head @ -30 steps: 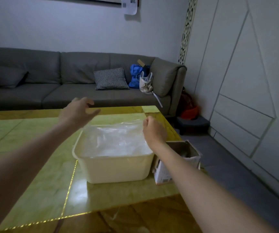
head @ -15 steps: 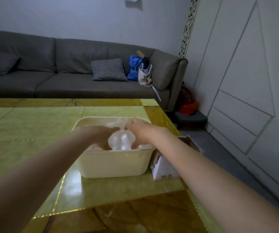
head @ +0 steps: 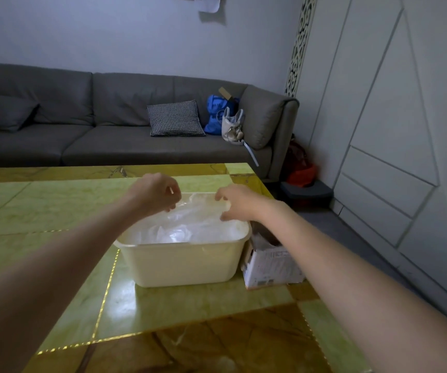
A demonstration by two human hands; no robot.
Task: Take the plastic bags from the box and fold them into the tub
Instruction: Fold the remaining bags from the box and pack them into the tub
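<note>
Our left hand [head: 155, 193] and right hand [head: 237, 201] pinch the clear plastic bag [head: 190, 219] over the tub [head: 184, 262]; flimsy and slippery, it is best held by its edges.

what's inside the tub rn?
The tub holds clear crumpled plastic bags. The left hand and right hand pinch the top bag's far edge. The tub's bottom is covered.

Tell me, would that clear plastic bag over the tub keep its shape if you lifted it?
Probably not. The plastic bag sags in wrinkles between the left hand and right hand, so it looks floppy. It is thin enough to see through, so likely very light. Its glossy film may slip from a loose pinch.
</note>
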